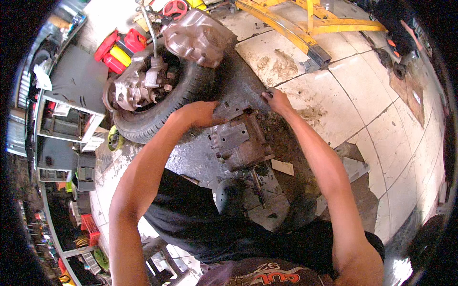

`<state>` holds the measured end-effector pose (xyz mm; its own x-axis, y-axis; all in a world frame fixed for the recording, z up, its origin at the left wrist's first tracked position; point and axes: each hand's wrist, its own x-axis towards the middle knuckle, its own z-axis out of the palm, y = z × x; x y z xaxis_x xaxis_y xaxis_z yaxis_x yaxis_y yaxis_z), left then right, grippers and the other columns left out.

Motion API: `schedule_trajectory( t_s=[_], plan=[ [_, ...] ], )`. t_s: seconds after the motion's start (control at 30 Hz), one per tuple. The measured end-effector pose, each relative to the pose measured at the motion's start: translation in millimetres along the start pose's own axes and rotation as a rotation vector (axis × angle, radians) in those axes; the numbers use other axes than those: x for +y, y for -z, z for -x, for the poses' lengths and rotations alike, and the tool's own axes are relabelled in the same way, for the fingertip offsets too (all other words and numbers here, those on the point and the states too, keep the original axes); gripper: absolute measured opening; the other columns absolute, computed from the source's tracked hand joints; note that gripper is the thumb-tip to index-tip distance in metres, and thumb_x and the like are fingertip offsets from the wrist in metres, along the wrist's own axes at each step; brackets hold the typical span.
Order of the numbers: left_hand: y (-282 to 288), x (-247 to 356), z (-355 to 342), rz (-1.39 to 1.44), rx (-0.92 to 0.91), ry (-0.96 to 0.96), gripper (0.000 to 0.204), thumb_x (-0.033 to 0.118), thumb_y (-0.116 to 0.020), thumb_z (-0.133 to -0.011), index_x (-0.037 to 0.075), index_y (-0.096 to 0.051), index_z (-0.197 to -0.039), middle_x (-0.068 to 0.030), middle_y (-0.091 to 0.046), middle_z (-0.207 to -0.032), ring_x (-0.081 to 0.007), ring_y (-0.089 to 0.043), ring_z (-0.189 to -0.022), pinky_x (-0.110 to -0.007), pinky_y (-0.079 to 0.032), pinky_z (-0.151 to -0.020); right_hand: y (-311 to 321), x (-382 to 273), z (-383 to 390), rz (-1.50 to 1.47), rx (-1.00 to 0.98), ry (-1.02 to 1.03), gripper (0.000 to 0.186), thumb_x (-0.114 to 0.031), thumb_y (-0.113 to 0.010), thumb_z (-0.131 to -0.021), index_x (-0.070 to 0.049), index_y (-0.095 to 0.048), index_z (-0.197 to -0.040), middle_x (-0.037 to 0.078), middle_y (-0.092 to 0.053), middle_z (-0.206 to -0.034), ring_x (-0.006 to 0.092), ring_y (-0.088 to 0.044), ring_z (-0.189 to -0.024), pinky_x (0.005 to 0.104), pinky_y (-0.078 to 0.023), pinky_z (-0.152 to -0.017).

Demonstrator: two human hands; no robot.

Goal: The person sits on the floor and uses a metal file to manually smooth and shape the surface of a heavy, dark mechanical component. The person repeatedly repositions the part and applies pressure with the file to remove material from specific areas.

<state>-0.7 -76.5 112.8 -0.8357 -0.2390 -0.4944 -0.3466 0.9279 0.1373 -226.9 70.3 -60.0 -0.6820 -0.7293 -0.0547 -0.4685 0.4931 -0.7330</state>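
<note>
A greasy metal gearbox (243, 155) rests on the dark, oily patch of floor between my arms, with a thin shaft (259, 189) pointing back toward me. Its far end widens into a dark grey housing, and a flat bracket with holes (234, 136) lies along its top. At the left edge of the housing, my left hand (202, 113) is closed, its fingertips partly hidden by the metal. My right hand (278, 101) grips the opposite edge, thumb and fingers closed round the rim.
Left of the gearbox lies a tyre (191, 93), bearing a greasy metal assembly (136, 90) and a large brown casting (198, 38). A yellow steel frame (291, 28) stands on the tiles ahead. Cardboard scraps (282, 167) lie nearby. Shelving (71, 119) lines the left side.
</note>
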Motion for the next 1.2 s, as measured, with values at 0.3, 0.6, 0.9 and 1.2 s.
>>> schedule_trajectory(
  t_s=[0.3, 0.6, 0.9, 1.2],
  plan=[
    [-20.2, -29.9, 8.1, 0.075, -0.056, -0.036, 0.071, 0.058, -0.058, -0.087, 0.0, -0.054, -0.128, -0.0268, -0.063, -0.118, -0.0422, -0.061, -0.11, -0.049, -0.048, -0.095, 1.7, -10.2, 20.2, -0.2, -0.322, 0.059, 0.035, -0.029, -0.068, -0.088, -0.005, -0.068, -0.113, 0.014, -0.072, -0.1, 0.0238, -0.066, -0.09, 0.0366, -0.049, -0.084],
    [-24.7, -37.8, -2.6, 0.079, -0.108, -0.017, 0.073, 0.061, -0.056, -0.088, 0.001, -0.054, -0.128, -0.0276, -0.063, -0.118, -0.0423, -0.06, -0.111, -0.049, -0.048, -0.095, -22.0, -9.1, 14.4, 0.069, -0.127, 0.424, 0.033, -0.003, -0.067, -0.076, -0.003, -0.067, -0.109, 0.02, -0.069, -0.1, 0.0368, -0.066, -0.094, 0.0425, -0.051, -0.085],
    [-27.6, -38.6, 5.6, 0.063, -0.129, -0.018, 0.076, 0.061, -0.055, -0.088, 0.003, -0.048, -0.136, -0.0273, -0.061, -0.122, -0.0417, -0.059, -0.114, -0.049, -0.047, -0.097, -11.9, -13.4, 1.9, 0.439, -0.282, 0.62, 0.047, 0.001, -0.064, -0.071, -0.011, -0.065, -0.117, 0.02, -0.068, -0.106, 0.0398, -0.064, -0.099, 0.0469, -0.054, -0.085],
    [-27.2, -38.8, 13.2, 0.013, -0.097, 0.022, 0.078, 0.06, -0.056, -0.088, 0.002, -0.045, -0.14, -0.0263, -0.06, -0.124, -0.0409, -0.058, -0.116, -0.048, -0.047, -0.098, -20.1, -29.1, -2.4, 0.374, -0.426, 0.474, 0.049, 0.007, -0.061, -0.069, -0.009, -0.066, -0.115, 0.022, -0.068, -0.105, 0.039, -0.065, -0.101, 0.0468, -0.051, -0.086]
  ],
)
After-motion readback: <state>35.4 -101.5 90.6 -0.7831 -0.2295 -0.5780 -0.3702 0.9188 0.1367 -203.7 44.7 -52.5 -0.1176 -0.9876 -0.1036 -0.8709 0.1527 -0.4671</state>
